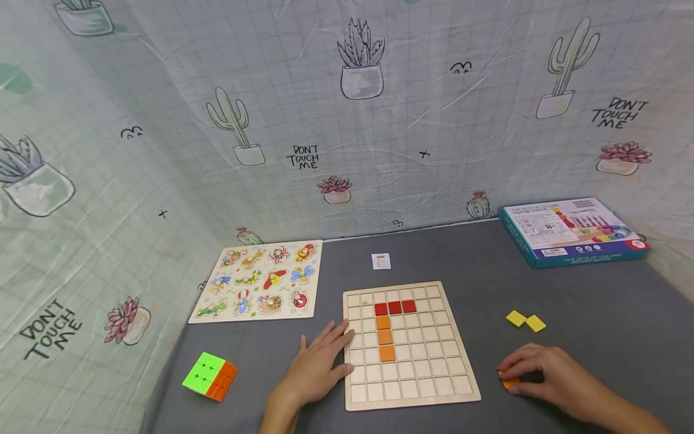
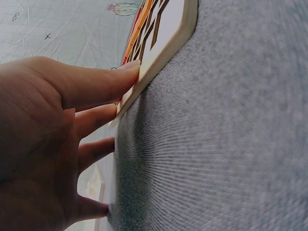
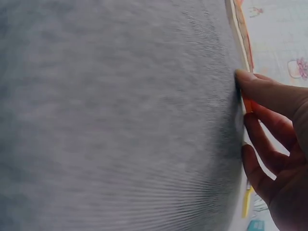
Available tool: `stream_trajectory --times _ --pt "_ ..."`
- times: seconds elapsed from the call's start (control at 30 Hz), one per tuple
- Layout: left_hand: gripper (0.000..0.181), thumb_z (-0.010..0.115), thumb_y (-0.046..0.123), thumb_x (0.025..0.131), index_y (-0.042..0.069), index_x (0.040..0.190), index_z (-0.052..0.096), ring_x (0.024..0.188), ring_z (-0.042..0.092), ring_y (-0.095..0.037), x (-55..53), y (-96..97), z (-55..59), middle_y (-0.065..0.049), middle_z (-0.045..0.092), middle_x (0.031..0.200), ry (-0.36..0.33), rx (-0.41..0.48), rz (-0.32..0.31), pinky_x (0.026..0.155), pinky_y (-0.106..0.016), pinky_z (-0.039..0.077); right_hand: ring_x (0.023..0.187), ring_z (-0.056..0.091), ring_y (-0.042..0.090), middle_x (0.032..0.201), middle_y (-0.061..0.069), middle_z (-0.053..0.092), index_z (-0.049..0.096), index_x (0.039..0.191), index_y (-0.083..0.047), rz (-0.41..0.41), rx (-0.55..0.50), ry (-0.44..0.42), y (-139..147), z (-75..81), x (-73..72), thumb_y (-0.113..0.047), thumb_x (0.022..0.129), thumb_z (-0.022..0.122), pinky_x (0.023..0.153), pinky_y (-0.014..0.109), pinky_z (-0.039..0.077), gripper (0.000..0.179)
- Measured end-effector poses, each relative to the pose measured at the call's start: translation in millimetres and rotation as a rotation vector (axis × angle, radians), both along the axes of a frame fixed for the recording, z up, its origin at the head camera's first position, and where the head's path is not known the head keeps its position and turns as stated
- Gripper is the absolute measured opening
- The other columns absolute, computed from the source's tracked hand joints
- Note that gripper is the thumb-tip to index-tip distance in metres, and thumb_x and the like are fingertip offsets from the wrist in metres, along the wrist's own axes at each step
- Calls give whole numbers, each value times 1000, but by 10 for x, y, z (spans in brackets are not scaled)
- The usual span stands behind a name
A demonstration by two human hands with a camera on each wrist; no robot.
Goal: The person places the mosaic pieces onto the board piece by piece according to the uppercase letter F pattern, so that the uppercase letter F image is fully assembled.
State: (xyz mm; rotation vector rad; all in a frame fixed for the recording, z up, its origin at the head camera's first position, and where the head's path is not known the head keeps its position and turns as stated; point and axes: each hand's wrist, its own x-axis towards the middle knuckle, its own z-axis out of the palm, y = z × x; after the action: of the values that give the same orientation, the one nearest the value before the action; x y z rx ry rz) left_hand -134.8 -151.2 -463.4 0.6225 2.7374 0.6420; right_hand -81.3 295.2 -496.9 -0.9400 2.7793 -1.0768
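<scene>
A wooden grid board (image 1: 434, 351) lies before me, with a row of red tiles (image 1: 394, 307) near its top and a column of orange tiles (image 1: 384, 337) under the leftmost red one. My left hand (image 1: 317, 364) rests at the board's left edge, fingers spread; in the left wrist view its thumb (image 2: 108, 86) touches the rim. To the right of the board, my right hand (image 1: 553, 375) pinches an orange tile (image 1: 508, 381) at the tabletop, partly covered by the fingers. Two yellow tiles (image 1: 526, 321) lie just beyond that hand.
A small pattern card (image 1: 381, 261) lies behind the board. An insect puzzle board (image 1: 255, 282) is at the back left, a puzzle cube (image 1: 210, 377) at the front left. A flat toy box (image 1: 575, 232) sits back right. Printed cloth (image 1: 390, 138) hangs behind the grey table.
</scene>
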Motion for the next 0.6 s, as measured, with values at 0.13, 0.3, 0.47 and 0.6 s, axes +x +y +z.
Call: stream_trajectory --times 0.13,0.3,0.47,0.6 --pt "63 73 31 93 20 151 51 155 33 -35 -3 6 4 1 38 166 -8 -4 2 109 -88 15 93 65 -10 103 -10 76 82 98 -23 -4 14 -34 -25 87 -32 -25 85 82 72 11 53 14" --pt "64 74 31 92 19 151 52 155 34 -36 -4 5 16 0 39 166 -3 -7 0 108 -88 15 93 67 -8 103 -11 76 81 101 -23 -28 -7 29 -131 187 -58 -22 86 82 73 9 53 15" --pt "63 73 31 93 19 151 52 155 34 -35 0 3 13 1 39 166 1 -7 0 108 -88 16 93 65 -8 103 -13 73 81 101 -25 -82 -21 93 -254 249 -85 -19 84 84 75 6 49 19" --pt "62 73 31 93 19 151 52 155 35 -35 4 1 11 0 39 166 5 -2 -1 107 -88 17 94 63 -7 105 -13 71 81 103 -24 -98 -35 88 -337 272 -121 -18 83 84 75 6 50 21"
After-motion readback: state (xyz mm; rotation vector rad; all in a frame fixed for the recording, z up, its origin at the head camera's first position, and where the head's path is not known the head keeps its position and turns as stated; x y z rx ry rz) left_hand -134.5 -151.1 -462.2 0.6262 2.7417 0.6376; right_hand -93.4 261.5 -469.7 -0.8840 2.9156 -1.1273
